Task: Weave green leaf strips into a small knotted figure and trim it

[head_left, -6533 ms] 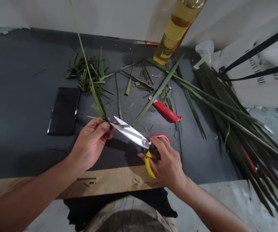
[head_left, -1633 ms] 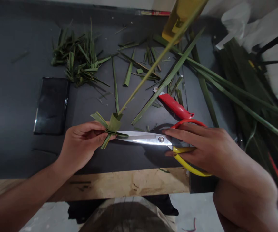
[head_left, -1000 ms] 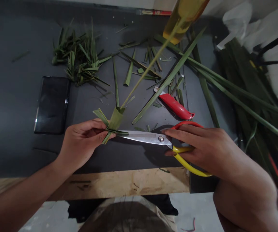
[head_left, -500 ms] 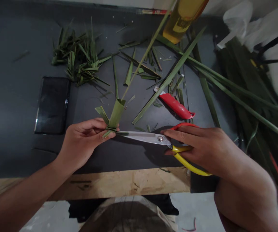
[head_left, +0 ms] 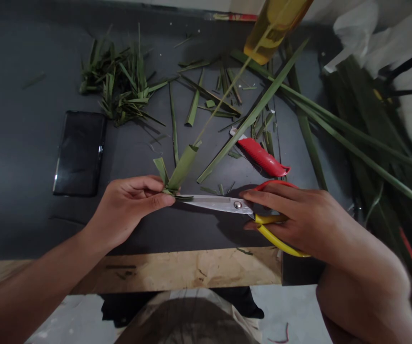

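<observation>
Between thumb and fingers, my left hand (head_left: 134, 203) pinches the base of a folded green leaf piece (head_left: 182, 167). A long thin strip rises from it toward the upper right. My right hand (head_left: 299, 212) holds scissors (head_left: 223, 204) with red and yellow handles, fingers in the loops. The blades point left and look almost closed. Their tips lie at the base of the folded leaf, close to my left fingertips, with a short green strip along them. Whether the blades are around that strip or just touching it, I cannot tell.
A black phone (head_left: 80, 153) lies left, below a heap of folded leaf pieces (head_left: 123, 86). Right of centre is a red-handled cutter (head_left: 263, 155) among scraps. An amber bottle (head_left: 263, 48) stands at the back, and long leaves (head_left: 378, 119) pile up on the right.
The folded leaf has tilted further to the right in my left hand, and its long strip has swung right across the bottle. The scissors have stayed nearly in place.
</observation>
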`<state>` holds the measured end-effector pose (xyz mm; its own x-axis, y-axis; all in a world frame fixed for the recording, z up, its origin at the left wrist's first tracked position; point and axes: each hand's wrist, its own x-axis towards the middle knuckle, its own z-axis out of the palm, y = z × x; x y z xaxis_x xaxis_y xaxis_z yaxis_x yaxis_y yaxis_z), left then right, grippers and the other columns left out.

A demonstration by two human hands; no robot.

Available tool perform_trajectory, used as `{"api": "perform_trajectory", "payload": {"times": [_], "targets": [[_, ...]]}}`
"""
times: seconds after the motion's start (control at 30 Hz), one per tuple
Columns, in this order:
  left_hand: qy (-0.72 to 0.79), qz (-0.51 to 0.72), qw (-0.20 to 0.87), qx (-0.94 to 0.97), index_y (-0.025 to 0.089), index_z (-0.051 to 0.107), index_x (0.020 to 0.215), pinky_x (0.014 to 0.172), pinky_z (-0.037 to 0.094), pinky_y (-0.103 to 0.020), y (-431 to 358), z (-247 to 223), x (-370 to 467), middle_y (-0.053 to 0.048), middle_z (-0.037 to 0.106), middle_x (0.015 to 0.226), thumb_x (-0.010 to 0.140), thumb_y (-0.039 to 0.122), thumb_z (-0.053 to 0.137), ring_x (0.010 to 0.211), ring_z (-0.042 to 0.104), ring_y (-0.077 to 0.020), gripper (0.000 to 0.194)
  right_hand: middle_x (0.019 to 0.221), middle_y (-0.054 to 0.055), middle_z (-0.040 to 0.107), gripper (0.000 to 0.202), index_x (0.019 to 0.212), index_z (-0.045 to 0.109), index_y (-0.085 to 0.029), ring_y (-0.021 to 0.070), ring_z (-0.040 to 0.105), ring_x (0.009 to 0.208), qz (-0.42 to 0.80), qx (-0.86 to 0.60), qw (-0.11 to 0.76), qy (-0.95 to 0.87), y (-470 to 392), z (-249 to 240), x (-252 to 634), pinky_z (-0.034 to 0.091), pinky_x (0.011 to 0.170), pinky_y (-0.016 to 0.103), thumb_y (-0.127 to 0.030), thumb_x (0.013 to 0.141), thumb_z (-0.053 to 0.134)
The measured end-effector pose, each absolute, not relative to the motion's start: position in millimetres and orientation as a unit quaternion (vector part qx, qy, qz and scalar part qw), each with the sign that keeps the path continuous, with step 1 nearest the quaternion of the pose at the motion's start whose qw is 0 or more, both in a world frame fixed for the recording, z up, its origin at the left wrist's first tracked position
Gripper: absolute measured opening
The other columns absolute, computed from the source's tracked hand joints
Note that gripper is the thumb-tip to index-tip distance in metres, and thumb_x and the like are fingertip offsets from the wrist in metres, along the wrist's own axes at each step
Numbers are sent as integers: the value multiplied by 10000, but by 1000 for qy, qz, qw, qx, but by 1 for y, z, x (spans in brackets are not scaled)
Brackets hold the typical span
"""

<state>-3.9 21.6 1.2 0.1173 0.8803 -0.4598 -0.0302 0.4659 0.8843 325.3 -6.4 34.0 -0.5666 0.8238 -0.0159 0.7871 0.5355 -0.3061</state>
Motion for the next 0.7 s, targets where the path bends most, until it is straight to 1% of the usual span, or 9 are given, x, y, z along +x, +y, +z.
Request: {"api": "perform_trajectory", "payload": {"times": [0.1, 0.2, 0.27, 0.33, 0.5, 0.6, 0.7], "targets": [[572, 345, 637, 385, 247, 807, 689, 700, 627, -291, 21, -1, -6, -23, 797, 819, 606, 402, 1031, 808, 763, -214, 284, 1085, 71, 824, 290, 1274, 749, -275, 236, 799, 845, 128, -455, 62, -879, -5, 33, 325, 543, 653, 323, -422, 1054, 631], [578, 342, 642, 369, 244, 815, 698, 714, 616, -248, 21, 1, -6, -8, 801, 833, 590, 409, 1043, 805, 759, -179, 301, 1062, 66, 826, 319, 1263, 754, -275, 227, 795, 837, 116, -451, 73, -882, -5, 31, 326, 526, 651, 321, -473, 1074, 591], [572, 345, 652, 359, 243, 814, 687, 732, 616, -240, 22, 3, -4, -2, 797, 824, 584, 404, 1048, 822, 768, -177, 301, 1043, 64, 828, 346, 1256, 763, -281, 223, 790, 819, 108, -449, 76, -884, -5, 30, 326, 510, 641, 324, -504, 1083, 564], [563, 350, 661, 352, 249, 815, 674, 750, 623, -249, 22, 5, -3, -2, 795, 812, 578, 400, 1051, 837, 778, -187, 296, 1028, 62, 830, 350, 1249, 774, -284, 222, 784, 807, 100, -447, 75, -886, -7, 29, 327, 495, 633, 328, -505, 1087, 556], [555, 349, 670, 349, 258, 819, 671, 795, 645, -311, 23, 4, -2, -8, 811, 843, 574, 401, 1050, 762, 751, -183, 288, 1017, 67, 820, 365, 1261, 772, -276, 201, 754, 788, 77, -445, 76, -889, -7, 32, 326, 469, 637, 309, -504, 1097, 540], [565, 340, 657, 364, 252, 813, 672, 782, 632, -301, 23, 1, -3, -10, 802, 841, 587, 400, 1040, 810, 752, -192, 284, 1028, 72, 812, 380, 1263, 762, -268, 189, 744, 788, 78, -445, 71, -889, -5, 34, 326, 450, 632, 301, -504, 1113, 505], [565, 336, 650, 383, 244, 805, 676, 794, 628, -307, 22, 0, -4, -18, 803, 868, 592, 413, 1034, 851, 760, -202, 297, 1011, 67, 809, 361, 1257, 759, -264, 192, 745, 779, 70, -441, 77, -891, -4, 33, 327, 438, 625, 307, -484, 1113, 512]]}}
